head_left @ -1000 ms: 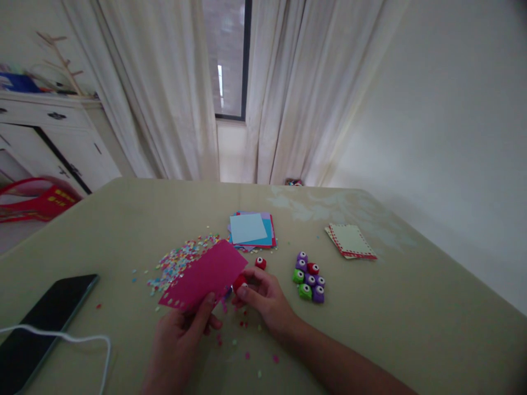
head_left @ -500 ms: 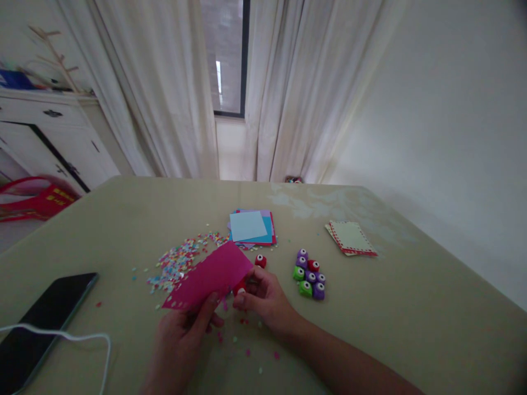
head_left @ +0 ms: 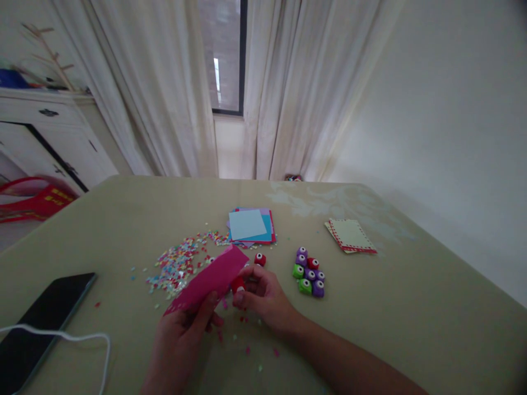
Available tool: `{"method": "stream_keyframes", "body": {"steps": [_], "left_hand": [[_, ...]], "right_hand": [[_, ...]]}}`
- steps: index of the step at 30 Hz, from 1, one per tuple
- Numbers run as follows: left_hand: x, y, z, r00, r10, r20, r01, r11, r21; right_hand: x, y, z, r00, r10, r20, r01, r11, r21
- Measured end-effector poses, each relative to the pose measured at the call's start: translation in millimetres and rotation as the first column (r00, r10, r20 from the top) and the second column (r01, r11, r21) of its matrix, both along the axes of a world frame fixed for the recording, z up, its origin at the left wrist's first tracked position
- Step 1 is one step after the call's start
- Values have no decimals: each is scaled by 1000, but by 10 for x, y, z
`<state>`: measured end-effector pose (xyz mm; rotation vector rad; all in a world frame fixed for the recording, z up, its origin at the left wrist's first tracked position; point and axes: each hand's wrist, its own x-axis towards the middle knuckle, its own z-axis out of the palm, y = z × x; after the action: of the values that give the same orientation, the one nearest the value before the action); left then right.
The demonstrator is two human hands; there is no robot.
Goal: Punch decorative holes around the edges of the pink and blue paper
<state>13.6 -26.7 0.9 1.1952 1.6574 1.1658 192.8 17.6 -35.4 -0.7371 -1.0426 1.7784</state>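
Magenta paper sheet (head_left: pixel 214 277) | was tilted above tabletop (head_left: pixel 379 318), beside scattered confetti (head_left: pixel 176 263) | left hand (head_left: pixel 181 336) pinched its near edge; right hand (head_left: pixel 267 296) gripped red craft punch (head_left: pixel 237 285) at its right end | risk: loose pinch could have let paper skew, creasing or tearing

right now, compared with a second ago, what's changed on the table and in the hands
The pink card has tilted and looks narrower, baring more of the confetti pile behind it. Nothing was newly grasped or let go: the left hand still holds the card, the right hand the red eye-faced punch at its edge. The punch cluster and phone stayed put.
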Motion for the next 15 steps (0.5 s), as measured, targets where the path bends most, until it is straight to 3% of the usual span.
{"method": "stream_keyframes", "body": {"steps": [9, 15], "left_hand": [[-40, -1, -97, 999, -27, -24, 27, 1000, 0], [-26, 3, -30, 1000, -12, -15, 13, 999, 47]], "right_hand": [[8, -2, 9, 1000, -13, 14, 13, 1000, 4], [-15, -8, 55, 998, 9, 59, -11, 999, 41]]}}
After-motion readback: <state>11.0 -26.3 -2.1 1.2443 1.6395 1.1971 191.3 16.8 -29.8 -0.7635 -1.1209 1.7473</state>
